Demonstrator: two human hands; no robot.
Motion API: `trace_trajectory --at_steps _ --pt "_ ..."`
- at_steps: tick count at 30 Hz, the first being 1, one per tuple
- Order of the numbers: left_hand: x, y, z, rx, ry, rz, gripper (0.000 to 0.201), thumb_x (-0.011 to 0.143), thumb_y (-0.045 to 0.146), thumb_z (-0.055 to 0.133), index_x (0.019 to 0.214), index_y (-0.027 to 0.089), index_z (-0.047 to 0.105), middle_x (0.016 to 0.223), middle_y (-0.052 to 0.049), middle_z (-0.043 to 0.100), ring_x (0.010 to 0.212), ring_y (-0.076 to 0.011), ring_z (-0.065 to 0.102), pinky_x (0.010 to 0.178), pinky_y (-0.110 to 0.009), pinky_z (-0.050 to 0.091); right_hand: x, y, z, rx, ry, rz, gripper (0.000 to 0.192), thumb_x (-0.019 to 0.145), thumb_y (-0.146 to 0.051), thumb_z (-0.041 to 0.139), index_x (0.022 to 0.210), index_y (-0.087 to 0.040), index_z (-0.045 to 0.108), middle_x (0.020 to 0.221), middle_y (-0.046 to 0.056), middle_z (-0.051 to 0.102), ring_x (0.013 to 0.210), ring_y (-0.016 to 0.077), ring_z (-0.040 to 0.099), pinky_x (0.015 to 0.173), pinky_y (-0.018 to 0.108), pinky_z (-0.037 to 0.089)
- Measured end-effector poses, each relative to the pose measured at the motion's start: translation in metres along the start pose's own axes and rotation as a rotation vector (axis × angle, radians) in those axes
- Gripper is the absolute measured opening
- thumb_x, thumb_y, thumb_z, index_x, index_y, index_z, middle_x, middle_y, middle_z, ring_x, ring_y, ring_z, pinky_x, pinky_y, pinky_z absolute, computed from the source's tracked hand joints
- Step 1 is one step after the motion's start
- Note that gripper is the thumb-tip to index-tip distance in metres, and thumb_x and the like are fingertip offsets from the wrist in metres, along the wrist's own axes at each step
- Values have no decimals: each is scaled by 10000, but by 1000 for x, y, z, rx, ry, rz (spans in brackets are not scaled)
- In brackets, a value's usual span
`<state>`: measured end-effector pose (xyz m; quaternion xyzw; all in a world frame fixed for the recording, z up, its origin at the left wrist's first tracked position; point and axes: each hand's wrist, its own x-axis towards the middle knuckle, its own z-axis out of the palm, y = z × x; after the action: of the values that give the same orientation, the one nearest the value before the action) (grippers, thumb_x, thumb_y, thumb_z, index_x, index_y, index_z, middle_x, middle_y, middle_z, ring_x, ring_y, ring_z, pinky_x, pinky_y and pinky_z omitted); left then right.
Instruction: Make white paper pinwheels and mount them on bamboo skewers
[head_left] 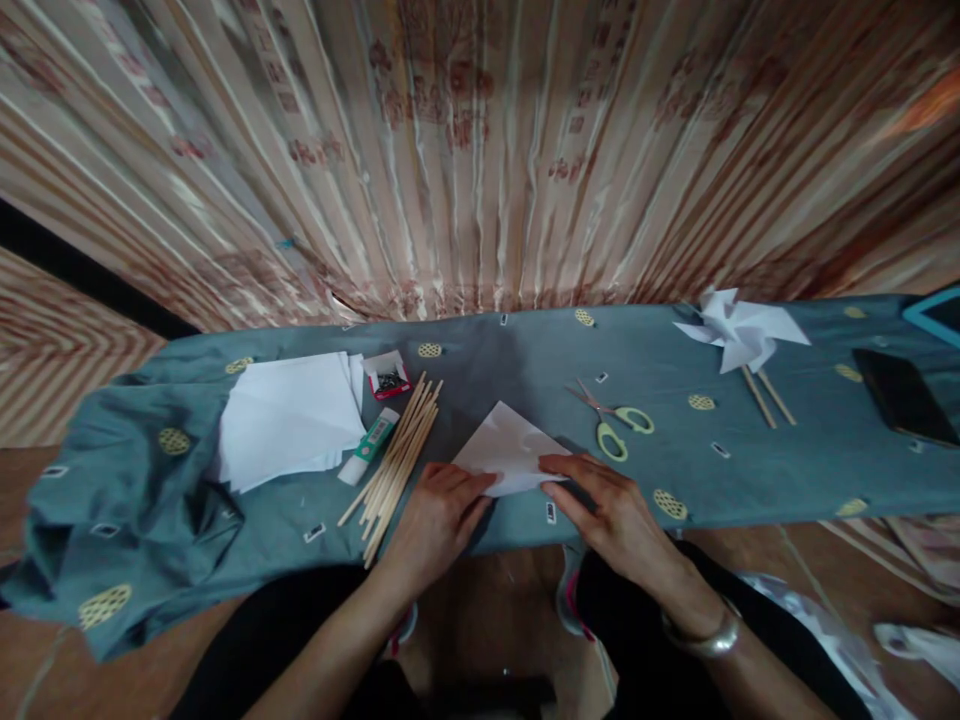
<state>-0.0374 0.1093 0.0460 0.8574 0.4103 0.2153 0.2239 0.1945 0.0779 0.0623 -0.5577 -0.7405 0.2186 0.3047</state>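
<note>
Both hands, left and right, press flat on a seemingly half-folded paper, gripping nothing; finished pinwheels lie right.

A white paper sheet, folded into a triangle, lies flat on the teal-clothed table near its front edge, apex pointing away, its near edge pressed down

Single head-worn view, looking forward and down, close over table, curtain behind
</note>
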Motion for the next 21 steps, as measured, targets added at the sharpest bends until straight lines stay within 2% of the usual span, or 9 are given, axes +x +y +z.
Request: trace_trajectory --at_steps 2,5,8,10,15,21 --pt "0 4 2 -94 -1 -29 237 924 241 518 1094 186 674 901 -59 729 861 -195 659 820 -344 490 4 1 3 17 25 62 248 931 -319 522 1119 -214 645 1093 82 720 1015 218 679 918 372 538" --pt "0 3 1 -201 -8 -112 255 920 278 529 1116 187 664 920 -53 720 858 -182 658 812 -316 505 12 5 9 41 -6 154 269 928 -329 512 1123 -204 649 1113 85 717 1013 221 679 914 366 531" --pt "-3 -4 0 -241 10 -218 379 902 295 553 1257 166 578 924 -57 701 822 -173 653 783 -307 526 21 10 18 68 -48 216 266 911 -308 512 1092 -192 669 1078 83 730 945 222 694 881 373 538" --pt "-6 -9 0 -239 20 -259 463 891 308 568 1330 171 512 958 -61 695 825 -173 654 786 -312 535 26 13 24 77 -24 241 266 890 -293 522 1078 -191 680 1041 79 742 888 221 703 854 373 545" --pt "-12 -17 -1 -204 12 -263 491 886 366 570 1339 187 510 1008 -85 703 852 -198 674 790 -338 551 36 15 34 50 74 303 290 864 -308 536 1064 -169 693 984 88 753 840 231 704 812 365 553" --pt "-10 -18 -3 -160 31 -255 428 876 260 570 1289 147 557 1035 -105 721 867 -200 695 813 -331 557 35 16 43 -24 146 260 330 880 -299 508 1128 -142 660 1031 109 738 908 242 695 850 376 543"
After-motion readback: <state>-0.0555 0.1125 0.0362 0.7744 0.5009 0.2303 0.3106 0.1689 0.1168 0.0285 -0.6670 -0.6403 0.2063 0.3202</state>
